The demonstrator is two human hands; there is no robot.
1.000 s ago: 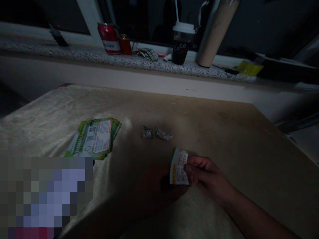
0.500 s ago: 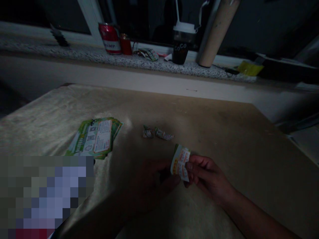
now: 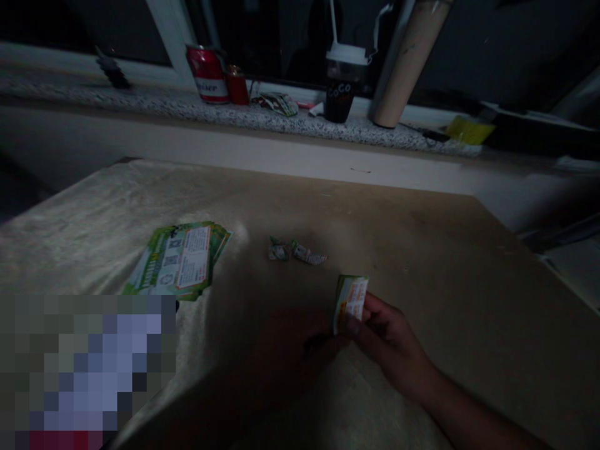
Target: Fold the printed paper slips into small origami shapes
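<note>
A broad table (image 3: 422,250) with a pale, creased covering lies in dim light. Past the fanned stack of green-and-white printed leaflets (image 3: 187,259) on it, dark window panes (image 3: 262,31) stand above a speckled grey stone sill (image 3: 154,103). On that sill, beyond the stack and to its right, are a leaning tan tube (image 3: 410,69), a black cup with a white lid (image 3: 340,94) and a red-and-white can (image 3: 209,75).

Right of the stack and nearer the person, the right hand (image 3: 391,340) pinches a small folded green-and-white printed paper (image 3: 351,300), thumb on its face and fingers behind, the forearm slanting in. The left hand (image 3: 295,340), between stack and paper, reaches toward the paper's lower edge; shadow hides whether it grips. Two small printed paper pieces (image 3: 279,250) lie just right of the stack, side by side.
</note>
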